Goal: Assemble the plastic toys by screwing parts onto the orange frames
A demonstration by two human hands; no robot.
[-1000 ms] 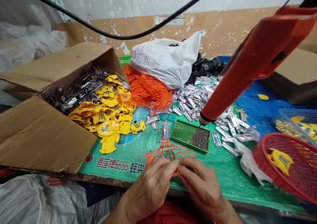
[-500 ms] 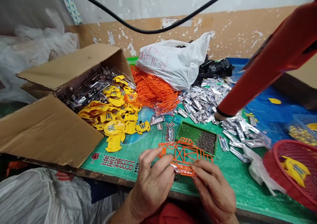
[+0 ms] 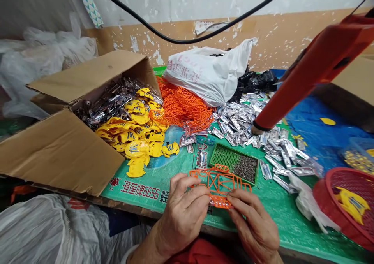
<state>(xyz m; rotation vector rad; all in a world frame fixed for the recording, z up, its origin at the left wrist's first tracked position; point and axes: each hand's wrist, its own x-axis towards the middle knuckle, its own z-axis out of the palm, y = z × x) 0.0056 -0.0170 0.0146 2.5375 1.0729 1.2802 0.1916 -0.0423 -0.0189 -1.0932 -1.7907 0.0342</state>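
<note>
My left hand (image 3: 182, 217) and my right hand (image 3: 253, 225) together hold a thin orange plastic lattice frame (image 3: 219, 186) by its edges, pinching it between fingers and thumbs. Just beyond the frame lies a green perforated tray (image 3: 233, 162), partly filled with small dark parts. Its near corner is close to the frame, though I cannot tell if they touch. Loose silver parts (image 3: 277, 155) are scattered to the right of my right hand. A heap of orange frames (image 3: 184, 104) lies farther off.
An open cardboard box (image 3: 61, 151) holds silver and yellow parts at left. A red basket (image 3: 324, 201) stands at right, and a red-orange hanging tool (image 3: 309, 77) juts in above the silver parts. A white plastic bag (image 3: 210, 73) sits at the back.
The orange frame has risen from low under my hands and now shows flatter and more fully. Both hands and the table scene sit farther right in view than one second ago.
</note>
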